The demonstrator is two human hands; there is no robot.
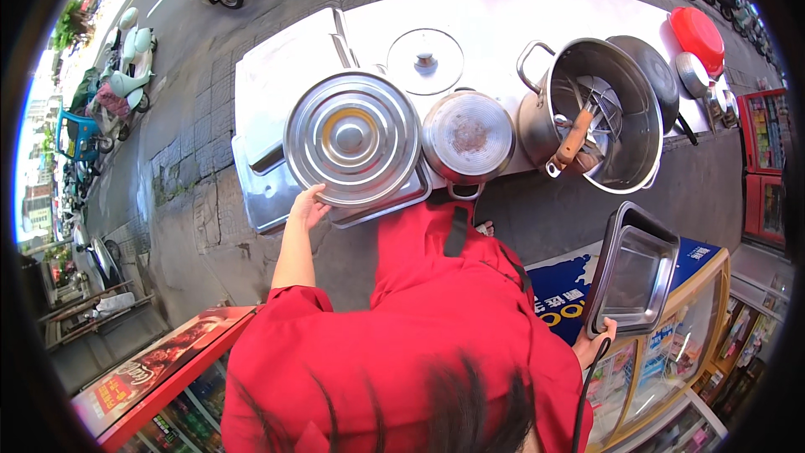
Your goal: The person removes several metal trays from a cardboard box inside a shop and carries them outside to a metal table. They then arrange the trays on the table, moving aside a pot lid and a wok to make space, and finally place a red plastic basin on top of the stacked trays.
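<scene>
My left hand (pixel 308 206) grips the near rim of a large round stainless-steel lid (pixel 383 138) with a ridged top and a central knob. Whatever lies directly under the lid is hidden. Rectangular steel trays (pixel 261 192) show beneath and beside it on the white table (pixel 503 12). Out to my right side, my right hand (pixel 594 346) holds a deep rectangular steel pan (pixel 641 277) by its lower corner, tilted up. Nearest the lid is an upturned steel pot (pixel 468 132) with a stained base.
A glass lid (pixel 425 61) lies behind the upturned pot. A tall stockpot (pixel 534 126) holds a wooden-handled strainer (pixel 575 138). Beyond are a dark frying pan (pixel 648 75) and a red basin (pixel 698 38). A freezer cabinet (pixel 676 340) stands at my right, a drinks cooler (pixel 170 371) at lower left.
</scene>
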